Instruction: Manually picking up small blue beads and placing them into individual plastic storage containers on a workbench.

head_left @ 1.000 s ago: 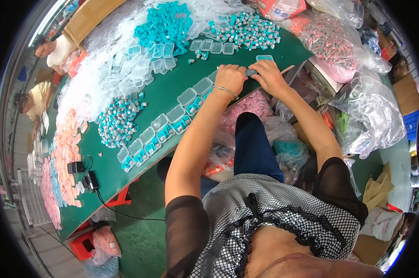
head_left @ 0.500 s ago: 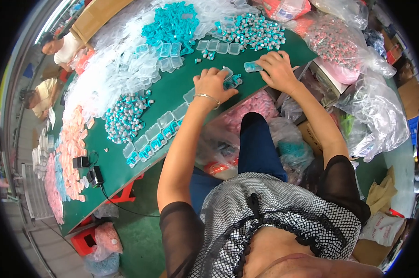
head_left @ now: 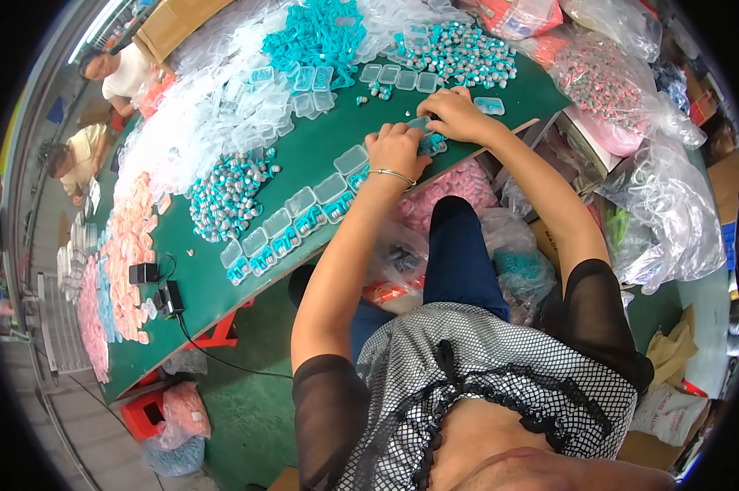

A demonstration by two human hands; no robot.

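A row of small clear hinged plastic cases lies along the near edge of the green table, lids folded back, teal pieces inside; one such open case [head_left: 310,218] is left of my hands. At the row's right end, my left hand [head_left: 396,152] has its fingers curled together over a plastic case [head_left: 432,145] holding teal parts. My right hand [head_left: 458,116] bends its fingers onto the raised lid of that case. Both hands partly cover it. Just beyond my right hand lies a closed case [head_left: 489,105] with teal contents.
Heaps of clear empty cases [head_left: 214,106], teal pieces [head_left: 316,37] and teal-and-grey parts [head_left: 230,196] cover the table [head_left: 189,295]. More teal-and-grey parts [head_left: 459,53] lie at the far right. Bags [head_left: 598,74] crowd the right side. A black adapter [head_left: 169,299] trails a cable. Two people sit at far left.
My right hand has let go of the closed case, leaving it on the table, and moved left to the open case by my left hand. My left hand has shifted slightly right.
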